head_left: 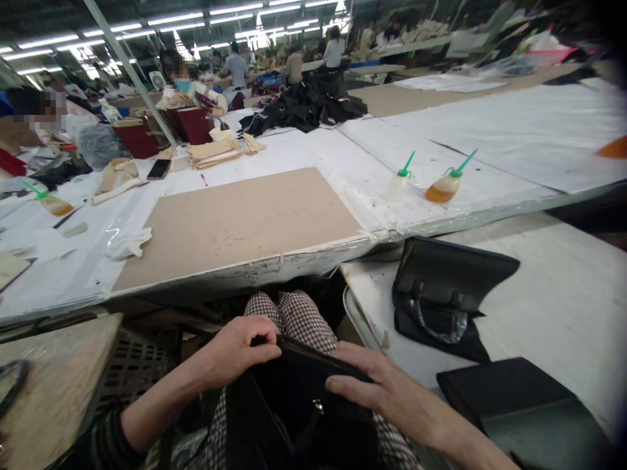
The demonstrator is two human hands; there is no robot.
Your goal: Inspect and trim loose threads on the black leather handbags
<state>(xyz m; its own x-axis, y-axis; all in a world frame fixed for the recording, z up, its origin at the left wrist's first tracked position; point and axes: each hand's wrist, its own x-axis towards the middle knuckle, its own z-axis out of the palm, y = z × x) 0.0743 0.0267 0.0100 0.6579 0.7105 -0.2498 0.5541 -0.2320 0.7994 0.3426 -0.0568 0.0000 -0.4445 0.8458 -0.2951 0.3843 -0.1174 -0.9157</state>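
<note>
A black handbag (294, 418) rests on my lap, its upper edge toward the table. My left hand (249, 346) pinches the left end of that edge between thumb and fingers. Farther right along the same edge, my right hand (365, 378) grips with the thumb on the near side and the fingers over the far side. A small gold-coloured metal fitting shows on the bag below my right thumb. To my right, a black bag with handles (435, 294) lies with its flap raised, and another black piece (524, 405) lies nearer me.
Ahead is a white-covered table (304, 147) bearing a brown board (245, 222). Squeeze bottles with green nozzles, one holding amber liquid (443, 189), stand on it. A phone (159, 169) and black pieces (308, 104) lie farther back. Several people work beyond. A plastic crate (132, 365) sits low left.
</note>
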